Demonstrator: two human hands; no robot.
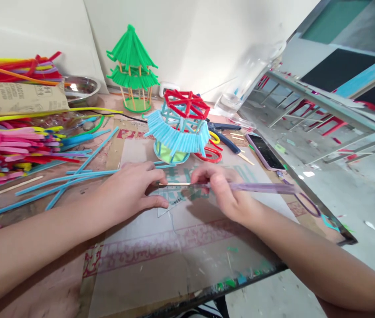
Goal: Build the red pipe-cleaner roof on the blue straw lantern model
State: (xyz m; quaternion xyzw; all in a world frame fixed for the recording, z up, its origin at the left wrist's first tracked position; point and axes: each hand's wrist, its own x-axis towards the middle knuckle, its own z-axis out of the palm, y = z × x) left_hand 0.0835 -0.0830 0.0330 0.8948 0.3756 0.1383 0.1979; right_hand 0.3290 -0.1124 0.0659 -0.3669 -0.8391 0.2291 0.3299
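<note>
A thin wooden stick [178, 183] spans the gap between my hands, above the cardboard work surface. My left hand [134, 187] has its fingertips on the stick's left end, its thumb lower and apart. With curled fingers and thumb, my right hand [222, 190] grips the right part. A long purple strip [263, 187] sticks out to the right from this hand; blur hides its kind. Below the stick lies a clear triangular ruler [165, 210], partly under my left thumb. Just beyond my hands stands a small pavilion model [179, 134] of light blue pipe cleaners with a red top frame.
Behind are a green pavilion model [132, 66], a metal bowl [83, 90] and a clear bottle [240, 84]. Pipe cleaner bundles [11, 150] crowd the left, with loose blue ones [84, 176]. Blue-handled pliers [227, 137] and a phone [265, 152] lie at right, by the table edge.
</note>
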